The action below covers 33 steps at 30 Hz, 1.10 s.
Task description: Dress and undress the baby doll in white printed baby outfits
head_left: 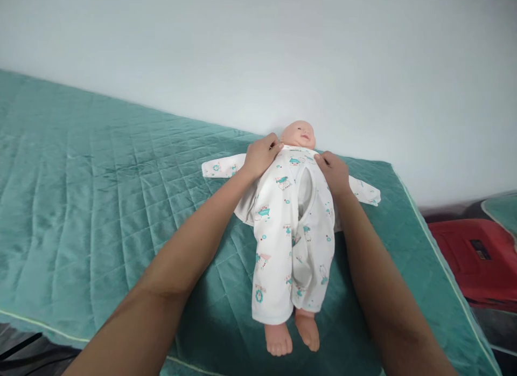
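Note:
A baby doll (299, 134) lies on its back, head towards the wall and bare feet towards me. White printed baby pants (272, 220) with an open crotch cover its legs and front, the waistband up near its neck. Under them is a matching white baby shirt (222, 166), its sleeves spread out to both sides. My left hand (262, 156) is closed on the waistband's left corner beside the doll's chin. At the right corner, my right hand (334, 171) pinches the waistband with thumb and fingers. Part of the shirt is hidden beneath the pants and my hands.
A green quilted cover (121, 203) lies under the doll, with its piped edge at the right and front. Behind it rises a white wall (202, 53). A red plastic stool or seat (472, 257) stands beyond the right edge.

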Available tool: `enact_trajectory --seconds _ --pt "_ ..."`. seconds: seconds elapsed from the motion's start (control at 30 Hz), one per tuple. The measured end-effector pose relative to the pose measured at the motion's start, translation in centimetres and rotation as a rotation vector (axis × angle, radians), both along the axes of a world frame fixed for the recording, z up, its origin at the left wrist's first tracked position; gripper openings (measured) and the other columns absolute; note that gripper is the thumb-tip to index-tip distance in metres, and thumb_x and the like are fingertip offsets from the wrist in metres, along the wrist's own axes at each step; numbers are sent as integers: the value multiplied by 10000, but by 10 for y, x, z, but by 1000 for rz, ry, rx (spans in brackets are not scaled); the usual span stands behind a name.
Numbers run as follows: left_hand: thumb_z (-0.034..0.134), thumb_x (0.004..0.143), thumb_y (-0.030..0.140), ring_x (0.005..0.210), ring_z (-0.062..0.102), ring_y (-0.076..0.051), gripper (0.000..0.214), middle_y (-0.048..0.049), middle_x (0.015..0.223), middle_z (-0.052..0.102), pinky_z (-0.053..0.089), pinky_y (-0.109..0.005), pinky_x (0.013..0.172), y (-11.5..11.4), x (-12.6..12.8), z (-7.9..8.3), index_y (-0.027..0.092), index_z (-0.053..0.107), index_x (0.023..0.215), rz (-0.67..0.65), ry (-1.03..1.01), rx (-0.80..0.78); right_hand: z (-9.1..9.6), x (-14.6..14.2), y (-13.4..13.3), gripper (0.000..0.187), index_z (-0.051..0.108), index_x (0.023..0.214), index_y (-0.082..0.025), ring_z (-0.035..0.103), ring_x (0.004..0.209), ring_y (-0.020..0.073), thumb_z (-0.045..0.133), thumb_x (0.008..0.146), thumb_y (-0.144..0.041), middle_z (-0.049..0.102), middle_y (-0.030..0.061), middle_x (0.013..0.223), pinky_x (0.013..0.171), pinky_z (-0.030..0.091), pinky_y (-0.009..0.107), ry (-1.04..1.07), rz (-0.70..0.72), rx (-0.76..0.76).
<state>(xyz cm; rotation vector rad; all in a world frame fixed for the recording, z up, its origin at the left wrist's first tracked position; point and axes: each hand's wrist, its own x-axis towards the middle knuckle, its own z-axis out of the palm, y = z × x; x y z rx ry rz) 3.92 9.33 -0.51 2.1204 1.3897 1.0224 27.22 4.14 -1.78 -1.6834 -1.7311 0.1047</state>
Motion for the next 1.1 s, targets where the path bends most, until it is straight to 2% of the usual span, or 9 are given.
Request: enact_trajectory --seconds 0.13,0.2,0.27,0.37,0.5,0.63,0.8,0.97,1.1 --pt "505 954 319 800 580 -211 158 -33 819 654 373 -327 749 15 6 -4 218 545 840 52 107 28 2 -2 12 380 394 644 -231 443 641 167 469 927 -474 507 -17 613 645 298 300 -8 -78 -42" --pt "502 957 315 809 590 -218 147 -43 832 664 387 -332 758 17 7 -6 217 558 863 55 129 26 1 -3 14 355 406 649 -234 446 630 166 504 908 -457 509 -21 610 644 308 301 31 -102 -47" --pt "513 950 305 812 595 -218 133 -50 845 672 407 -334 764 16 8 -7 212 569 874 37 130 6 0 -3 14 263 481 710 -238 498 654 173 544 880 -429 578 -16 669 665 347 305 96 -92 -11" --pt "543 921 249 882 608 -204 69 -55 954 690 440 -324 799 13 6 -8 207 593 899 -27 65 27 -2 -3 10 139 611 890 -245 616 800 201 549 868 -367 706 14 894 763 426 332 183 38 51" --pt "518 903 168 1002 612 -186 143 -43 1060 696 454 -313 888 9 2 -13 214 652 916 -134 -17 85 -4 -2 3 270 701 1016 -250 649 1033 238 469 935 -360 740 50 1102 925 458 391 197 228 44" --pt "494 915 183 1005 620 -201 210 -55 1032 719 453 -339 932 5 -3 -17 204 702 929 -159 -23 104 -7 1 -5 346 714 1098 -259 637 1102 251 424 972 -399 733 59 1174 1011 444 433 173 247 48" --pt "459 969 275 1156 599 -223 290 -80 1200 695 428 -375 1026 -16 -13 -22 218 724 1072 -101 19 131 -9 4 -22 420 676 1239 -255 588 1242 252 388 982 -422 681 69 1324 1106 394 464 169 281 44" --pt "442 976 259 1306 485 -242 347 -110 1399 574 356 -404 1125 -54 -32 -31 199 672 1229 -20 121 186 -14 3 -57 426 631 1316 -245 540 1319 230 420 976 -392 617 70 1420 1160 353 428 210 332 102" --pt "455 973 247 1345 389 -260 342 -117 1444 496 326 -408 1155 -79 -39 -32 202 646 1253 31 266 238 -25 1 -77 409 641 1275 -200 546 1276 251 456 926 -309 646 116 1353 1138 360 467 188 197 149"
